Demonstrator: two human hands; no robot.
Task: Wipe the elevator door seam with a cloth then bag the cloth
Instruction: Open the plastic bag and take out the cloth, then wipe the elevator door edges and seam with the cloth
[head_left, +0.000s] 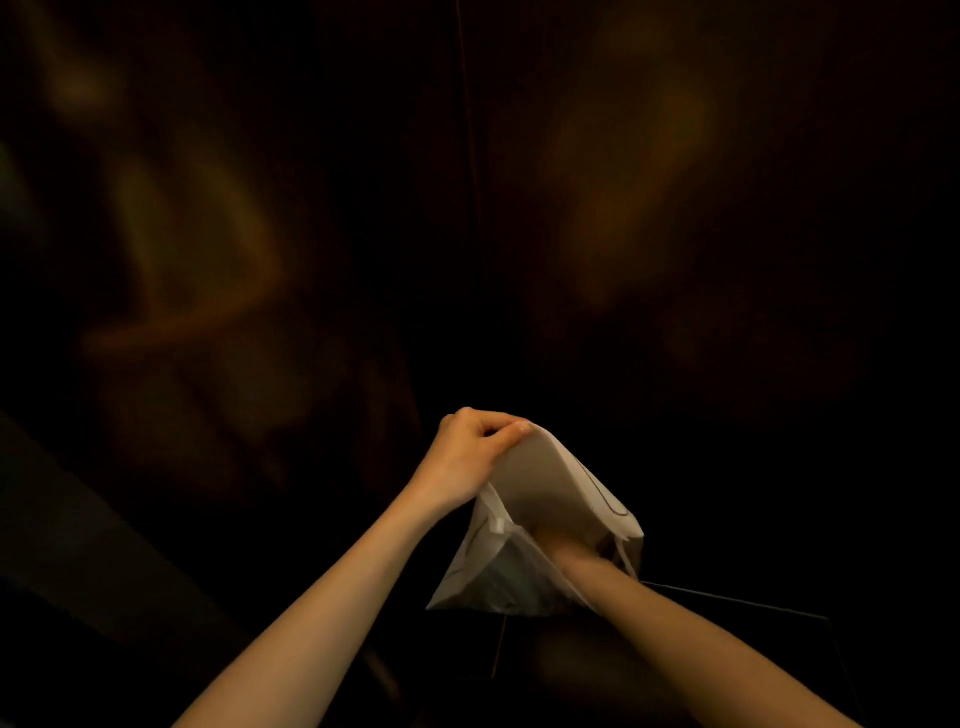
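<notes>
A: Where's the cloth?

B: I can't see it. The white paper bag (540, 519) hangs just in front of the dark elevator doors (675, 260), mouth tilted toward the person, long axis sloping down and left.

A: And the hands?

B: The left hand (475, 447) pinches the bag's upper rim. The right hand (569, 551) is wrist-deep inside; its fingers are hidden, so I can't tell its grip. It's probably nearer the cloth.

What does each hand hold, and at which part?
The left hand pinches the bag at its top rim. The right hand is inside the bag; whether it holds anything cannot be told.
</notes>
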